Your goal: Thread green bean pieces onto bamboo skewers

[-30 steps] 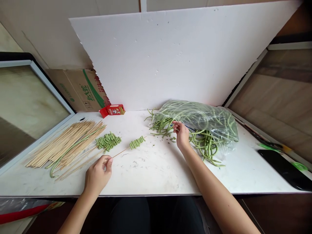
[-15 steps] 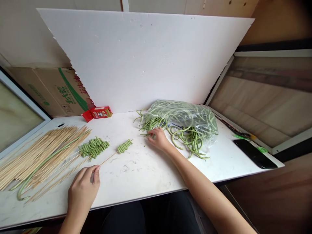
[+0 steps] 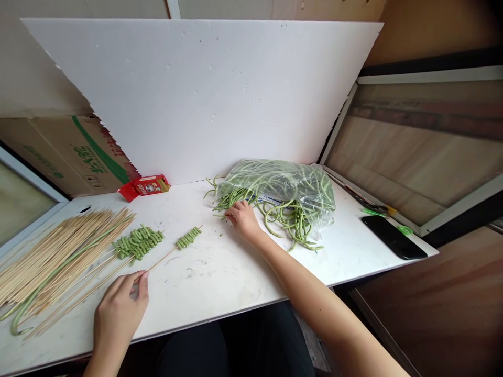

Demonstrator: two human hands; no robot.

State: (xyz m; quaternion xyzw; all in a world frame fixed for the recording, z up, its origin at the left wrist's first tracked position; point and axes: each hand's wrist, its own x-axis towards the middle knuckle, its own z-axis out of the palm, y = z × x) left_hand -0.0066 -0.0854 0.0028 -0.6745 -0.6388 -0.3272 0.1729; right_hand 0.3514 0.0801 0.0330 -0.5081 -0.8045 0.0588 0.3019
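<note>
My left hand (image 3: 121, 306) pinches a thin bamboo skewer (image 3: 163, 257) by its shaft. Near the tip of this skewer sits a short row of cut green bean pieces (image 3: 189, 238). My right hand (image 3: 242, 222) is at the mouth of a clear plastic bag (image 3: 286, 180), fingers bent together over the long green beans (image 3: 231, 199) that spill out. A bean end (image 3: 218, 215) pokes out left of its fingertips, which partly hide it. Finished-looking skewers of bean pieces (image 3: 138, 242) lie side by side, left of the held one.
Many bare skewers (image 3: 63, 251) lie at the left, with a long bean (image 3: 70, 259) across them. A red box (image 3: 151, 185) stands behind. A black phone (image 3: 393, 237), a green ring (image 3: 405, 230) and scissors (image 3: 371, 203) lie at the right. A white foam board (image 3: 212, 94) rises behind the table.
The whole view has shifted, so everything sits further left. Both hands keep nearly the same places on the table, the left still on the skewer, the right still at the beans.
</note>
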